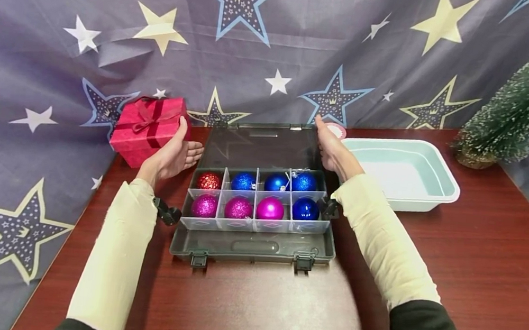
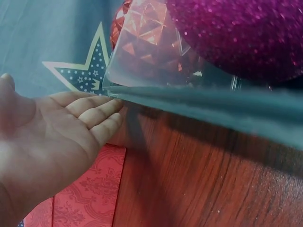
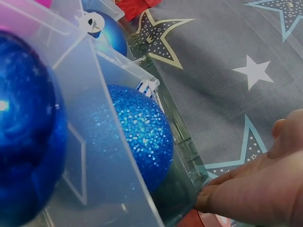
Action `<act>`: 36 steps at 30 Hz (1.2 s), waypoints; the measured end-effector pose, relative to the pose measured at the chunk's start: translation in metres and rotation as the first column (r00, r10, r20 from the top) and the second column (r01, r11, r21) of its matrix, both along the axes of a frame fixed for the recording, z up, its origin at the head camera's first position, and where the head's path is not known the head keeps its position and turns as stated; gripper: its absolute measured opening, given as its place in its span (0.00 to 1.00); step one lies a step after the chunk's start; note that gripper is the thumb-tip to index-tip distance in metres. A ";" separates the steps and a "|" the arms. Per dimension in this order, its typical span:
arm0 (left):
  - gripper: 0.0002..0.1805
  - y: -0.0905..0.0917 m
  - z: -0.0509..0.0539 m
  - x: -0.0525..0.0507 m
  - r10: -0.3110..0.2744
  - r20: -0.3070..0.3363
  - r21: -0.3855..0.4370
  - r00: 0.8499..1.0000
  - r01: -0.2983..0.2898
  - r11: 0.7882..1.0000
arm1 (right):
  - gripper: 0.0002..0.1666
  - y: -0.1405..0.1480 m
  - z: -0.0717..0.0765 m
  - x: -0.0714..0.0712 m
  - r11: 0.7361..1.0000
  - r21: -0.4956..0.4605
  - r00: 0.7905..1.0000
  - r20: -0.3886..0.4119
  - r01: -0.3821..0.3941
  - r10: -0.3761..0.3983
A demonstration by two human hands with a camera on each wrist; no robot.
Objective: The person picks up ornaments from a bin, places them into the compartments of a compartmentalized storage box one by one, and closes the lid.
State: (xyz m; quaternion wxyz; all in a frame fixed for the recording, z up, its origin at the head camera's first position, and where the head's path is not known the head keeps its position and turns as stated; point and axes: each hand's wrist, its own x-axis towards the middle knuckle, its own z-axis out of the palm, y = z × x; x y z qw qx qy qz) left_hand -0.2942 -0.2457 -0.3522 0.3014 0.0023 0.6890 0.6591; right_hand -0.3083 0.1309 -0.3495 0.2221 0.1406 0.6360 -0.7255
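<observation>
A dark translucent plastic case [image 1: 252,249] lies on the table with two latches at its front. In its middle sits a clear divided tray [image 1: 239,225] with one Christmas bauble per compartment: a red bauble [image 1: 209,181], pink baubles such as the smooth one [image 1: 270,208], and blue ones such as the shiny one [image 1: 305,209]. My left hand [image 1: 174,156] is at the case's left side, palm showing, fingers straight and nearly touching its edge. My right hand [image 1: 334,153] stands at the far right corner with extended fingers, which appear to touch the case in the right wrist view.
A red gift box [image 1: 148,127] with a ribbon stands behind my left hand. On the right are a pale green basin [image 1: 434,194] and a small frosted Christmas tree [image 1: 513,112]. A round red-and-white item [image 1: 336,130] lies behind my right hand. A star-patterned cloth [image 1: 282,34] hangs behind.
</observation>
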 end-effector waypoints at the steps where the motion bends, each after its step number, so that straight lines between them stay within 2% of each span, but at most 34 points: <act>1: 0.65 0.000 0.000 0.000 0.001 0.000 0.000 1.000 -0.001 1.000 | 0.50 0.000 0.000 0.000 1.000 0.002 1.000 -0.004 0.003 -0.003; 6: 0.66 0.003 0.002 -0.001 0.019 0.003 -0.008 1.000 -0.019 1.000 | 0.51 -0.001 0.003 0.001 1.000 0.024 1.000 -0.027 0.007 -0.007; 9: 0.65 0.004 0.005 0.001 0.029 -0.009 -0.006 1.000 -0.029 1.000 | 0.52 0.000 0.008 0.004 0.999 0.043 0.999 -0.043 -0.017 0.018; 12: 0.65 0.005 0.009 0.002 0.039 -0.030 -0.010 0.999 -0.040 0.999 | 0.49 0.002 0.012 0.006 0.999 0.030 0.995 -0.094 -0.036 0.038; 15: 0.64 0.006 0.013 0.004 0.061 -0.050 -0.007 0.997 -0.061 0.998 | 0.44 0.006 0.014 0.010 1.000 -0.015 0.986 -0.165 0.000 -0.003; 19: 0.63 0.007 0.015 0.007 0.096 -0.080 0.014 0.992 -0.095 0.995 | 0.42 0.011 0.015 0.014 0.996 -0.069 0.969 -0.240 0.051 -0.066; 24: 0.62 0.005 0.016 0.012 0.129 -0.132 0.052 0.983 -0.123 0.991 | 0.39 0.013 0.015 0.020 0.996 -0.074 0.940 -0.336 0.040 -0.063; 31: 0.60 0.002 0.016 0.025 0.184 -0.197 0.111 0.963 -0.165 0.980 | 0.38 0.017 0.020 0.031 0.998 -0.018 0.895 -0.440 0.067 -0.068; 34: 0.59 0.000 0.017 0.031 0.197 -0.234 0.136 0.952 -0.168 0.976 | 0.36 0.020 0.025 0.036 0.998 0.025 0.888 -0.458 0.058 -0.040; 36: 0.59 -0.001 0.017 0.035 0.201 -0.265 0.151 0.943 -0.166 0.974 | 0.39 0.022 0.030 0.041 0.997 0.069 0.883 -0.469 0.046 -0.008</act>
